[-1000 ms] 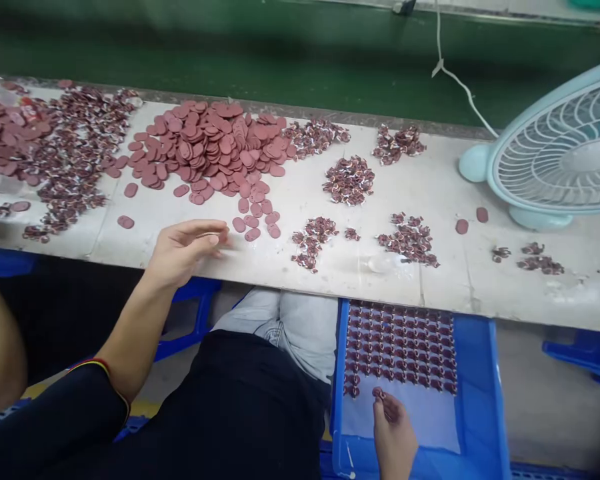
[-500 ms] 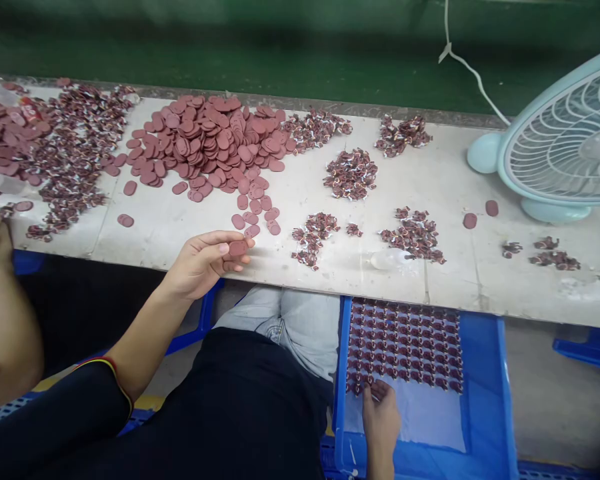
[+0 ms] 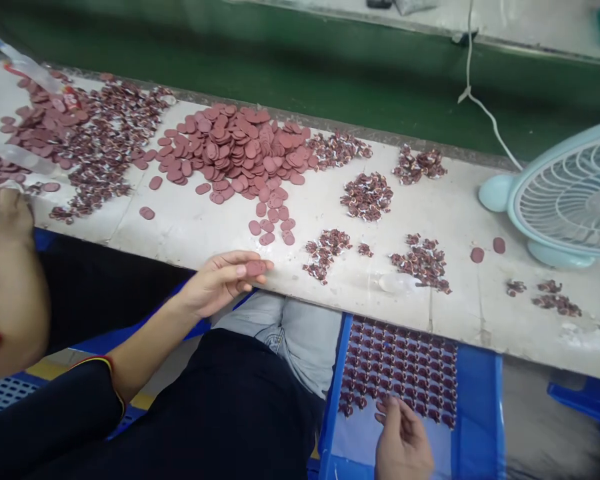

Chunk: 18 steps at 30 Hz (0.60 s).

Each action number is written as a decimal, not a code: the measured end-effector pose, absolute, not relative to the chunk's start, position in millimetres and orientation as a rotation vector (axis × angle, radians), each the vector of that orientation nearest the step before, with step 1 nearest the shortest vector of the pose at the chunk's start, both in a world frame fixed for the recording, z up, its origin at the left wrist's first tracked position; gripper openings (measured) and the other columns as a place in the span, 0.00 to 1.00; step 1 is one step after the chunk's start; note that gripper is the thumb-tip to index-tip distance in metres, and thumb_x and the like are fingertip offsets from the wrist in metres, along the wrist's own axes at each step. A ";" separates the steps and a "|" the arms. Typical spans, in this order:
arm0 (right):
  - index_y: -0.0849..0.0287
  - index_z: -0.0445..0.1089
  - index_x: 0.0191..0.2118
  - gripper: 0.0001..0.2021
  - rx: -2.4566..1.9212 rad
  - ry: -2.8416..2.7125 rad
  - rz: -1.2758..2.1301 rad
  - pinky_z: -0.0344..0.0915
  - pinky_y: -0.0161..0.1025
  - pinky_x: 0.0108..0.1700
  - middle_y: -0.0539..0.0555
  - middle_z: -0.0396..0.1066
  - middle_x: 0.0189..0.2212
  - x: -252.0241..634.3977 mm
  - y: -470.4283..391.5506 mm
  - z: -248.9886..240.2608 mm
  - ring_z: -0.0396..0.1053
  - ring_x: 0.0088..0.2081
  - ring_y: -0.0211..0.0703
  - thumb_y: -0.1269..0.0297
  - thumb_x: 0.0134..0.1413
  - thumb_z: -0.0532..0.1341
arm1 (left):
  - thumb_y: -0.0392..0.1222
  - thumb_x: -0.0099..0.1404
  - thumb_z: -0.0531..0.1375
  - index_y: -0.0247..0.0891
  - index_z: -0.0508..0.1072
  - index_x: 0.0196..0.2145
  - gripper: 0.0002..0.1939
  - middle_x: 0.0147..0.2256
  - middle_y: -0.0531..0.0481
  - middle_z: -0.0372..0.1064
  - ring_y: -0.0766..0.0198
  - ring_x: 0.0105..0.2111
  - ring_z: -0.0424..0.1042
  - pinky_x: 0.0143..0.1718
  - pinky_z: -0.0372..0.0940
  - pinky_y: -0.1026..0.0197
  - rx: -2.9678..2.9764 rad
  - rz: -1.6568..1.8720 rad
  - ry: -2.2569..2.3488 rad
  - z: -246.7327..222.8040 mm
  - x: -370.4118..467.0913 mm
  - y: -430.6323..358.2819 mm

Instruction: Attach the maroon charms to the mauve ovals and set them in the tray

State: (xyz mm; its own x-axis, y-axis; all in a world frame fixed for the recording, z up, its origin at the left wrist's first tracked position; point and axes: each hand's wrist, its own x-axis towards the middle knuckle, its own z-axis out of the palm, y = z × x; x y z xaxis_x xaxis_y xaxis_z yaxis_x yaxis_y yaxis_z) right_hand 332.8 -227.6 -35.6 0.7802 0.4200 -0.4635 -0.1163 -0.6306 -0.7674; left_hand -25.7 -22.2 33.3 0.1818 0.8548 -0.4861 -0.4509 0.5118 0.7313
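My left hand (image 3: pixel 220 283) pinches an oval reddish-brown piece (image 3: pixel 255 269) between thumb and fingers at the table's front edge. Down in the blue tray (image 3: pixel 480 400), my right hand (image 3: pixel 404 433) has its fingers curled near the lowest row of small dark red assembled pieces (image 3: pixel 405 365). Whatever its fingertips may hold is hidden. The rows lie on a white sheet (image 3: pixel 353 437). Beyond my left hand, loose oval pieces (image 3: pixel 275 220) trail from a large pile (image 3: pixel 240 147).
Small dark clusters (image 3: pixel 367 197) dot the white table (image 3: pixel 180 227). A clear bottle (image 3: pixel 397 283) lies near the front edge. A pale blue fan (image 3: pixel 570 200) stands at right. Another person's arm (image 3: pixel 15 287) rests at left beside more piles.
The view has shifted, so the table sits lower. My right hand has moved right and slightly down, away from the row's left end. My left hand still holds the oval piece.
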 end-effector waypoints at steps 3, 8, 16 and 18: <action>0.50 0.72 0.30 0.21 -1.690 -0.133 1.062 0.61 0.31 0.20 0.44 0.61 0.23 315.6 -168.9 -0.7 0.60 0.23 0.34 0.37 0.45 0.66 | 0.40 0.57 0.75 0.38 0.84 0.42 0.14 0.45 0.41 0.83 0.61 0.38 0.84 0.31 0.74 0.72 0.378 0.868 0.850 29.9 1.9 -34.0; 0.65 0.58 0.63 0.34 -0.065 0.338 1.860 0.54 0.23 0.18 0.48 0.57 0.34 303.3 -49.3 -4.9 0.61 0.27 0.29 0.45 0.60 0.47 | 0.40 0.60 0.74 0.36 0.83 0.44 0.14 0.49 0.39 0.81 0.55 0.46 0.83 0.34 0.74 0.69 0.289 0.765 0.626 26.4 41.5 -49.7; 0.47 0.67 0.47 0.15 -0.262 0.251 1.750 0.39 0.37 0.20 0.39 0.44 0.22 285.2 -36.6 16.1 0.40 0.19 0.34 0.52 0.55 0.58 | 0.37 0.57 0.75 0.34 0.81 0.49 0.22 0.52 0.39 0.79 0.56 0.46 0.82 0.37 0.71 0.67 0.207 0.765 0.527 22.9 45.7 -57.2; 0.44 0.72 0.44 0.15 -0.787 -0.056 1.599 0.37 0.37 0.17 0.42 0.50 0.19 276.1 -55.4 23.4 0.43 0.16 0.36 0.47 0.55 0.56 | 0.34 0.55 0.75 0.33 0.80 0.49 0.23 0.50 0.40 0.80 0.56 0.47 0.82 0.40 0.71 0.66 0.201 0.780 0.504 19.2 48.8 -57.6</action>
State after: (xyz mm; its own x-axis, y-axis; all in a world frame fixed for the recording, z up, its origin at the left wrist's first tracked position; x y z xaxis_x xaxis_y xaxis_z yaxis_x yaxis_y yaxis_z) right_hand 276.1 -55.4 23.4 0.0253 0.8936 -0.4482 -0.8601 -0.2091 -0.4654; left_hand 48.8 -57.6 19.2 0.6001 0.7151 -0.3586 -0.6210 0.6990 0.3546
